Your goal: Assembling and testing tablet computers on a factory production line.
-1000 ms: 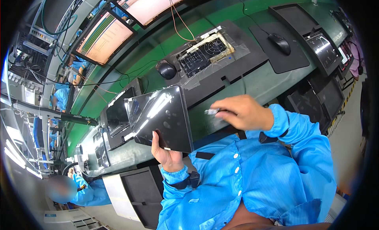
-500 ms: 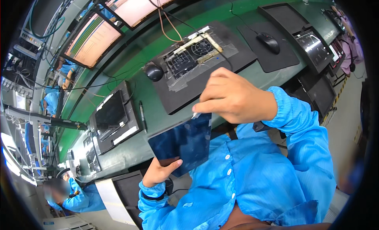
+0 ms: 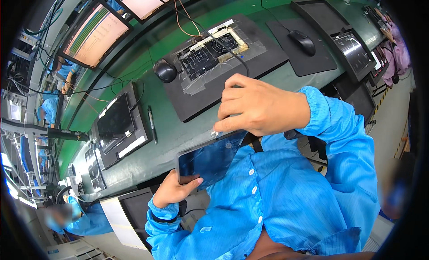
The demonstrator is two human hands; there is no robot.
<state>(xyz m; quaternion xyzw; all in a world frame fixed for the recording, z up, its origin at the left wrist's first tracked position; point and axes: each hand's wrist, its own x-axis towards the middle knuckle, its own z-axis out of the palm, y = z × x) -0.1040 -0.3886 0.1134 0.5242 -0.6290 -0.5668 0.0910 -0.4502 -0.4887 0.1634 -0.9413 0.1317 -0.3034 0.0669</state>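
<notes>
My left hand (image 3: 175, 188) grips a dark, glossy tablet (image 3: 208, 159) by its lower left corner, thumb lying on its face. The tablet is tilted in front of my chest, near the table's front edge. At its upper edge my right hand (image 3: 261, 106) is closed, thumb and forefinger pinched on a small whitish piece (image 3: 216, 134). Whether that piece is attached to the tablet, I cannot tell. On the table beyond lies a black board (image 3: 212, 65) with a taped-down fixture (image 3: 212, 54) and cables.
Left of the board are a black mouse (image 3: 165, 70), a pen (image 3: 152, 123) and another dark tablet (image 3: 117, 122) on a black pad. To the right lie a second mouse (image 3: 303, 42) on a mat and a black tray (image 3: 353, 50). Monitors (image 3: 94, 33) stand behind; a co-worker (image 3: 80, 217) sits far left.
The tablet has tipped to a flatter angle, so its face looks narrower. My right hand stays pinched by its upper edge. The whole view has shifted slightly.
</notes>
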